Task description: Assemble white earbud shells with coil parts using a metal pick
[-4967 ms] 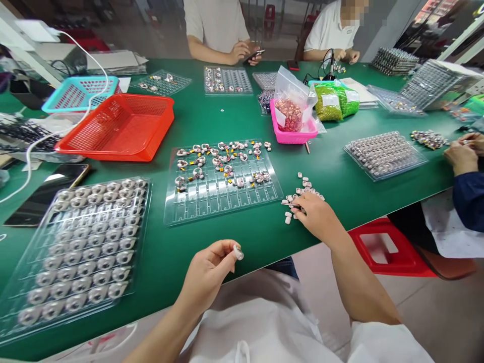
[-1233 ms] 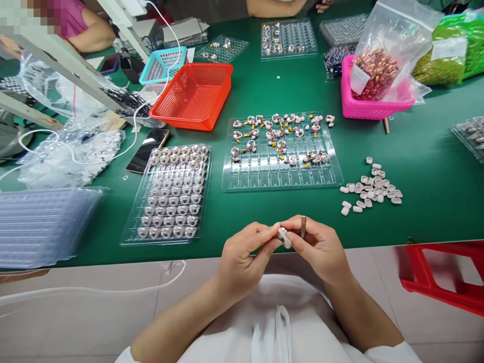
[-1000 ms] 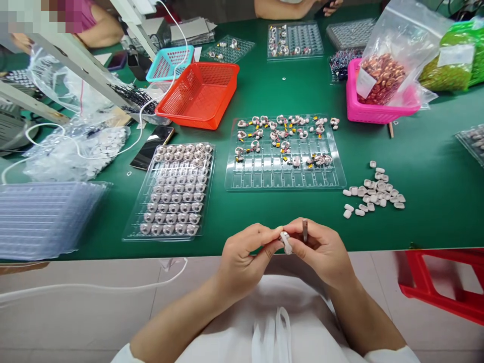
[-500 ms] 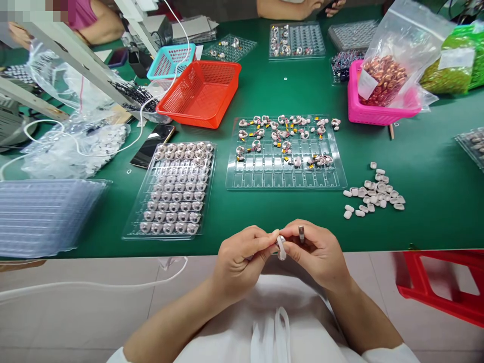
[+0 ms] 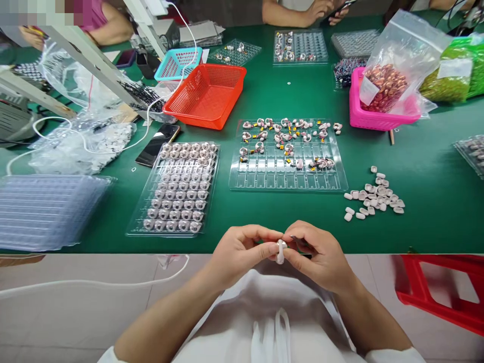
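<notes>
Just past the table's front edge, my left hand and my right hand pinch a small white clip-shaped earphone between their fingertips. A dark metal tool, perhaps tweezers, is tucked in my right fingers; most of it is hidden. Ahead lies a clear tray with several earphone pieces trailing yellow and red bits. Loose white caps are scattered to the right of it. On the left stands another clear tray filled with rows of pale rounded parts.
Empty-looking stacked clear trays lie at far left, near a black phone. Behind are a red basket, a blue basket and a pink basket holding a bag of coppery parts. A red stool stands at lower right. Other people sit opposite.
The earphone stays pinched between my fingertips. The dark tool in my right hand has tipped from upright to lying flatter. The whole view has shifted slightly.
</notes>
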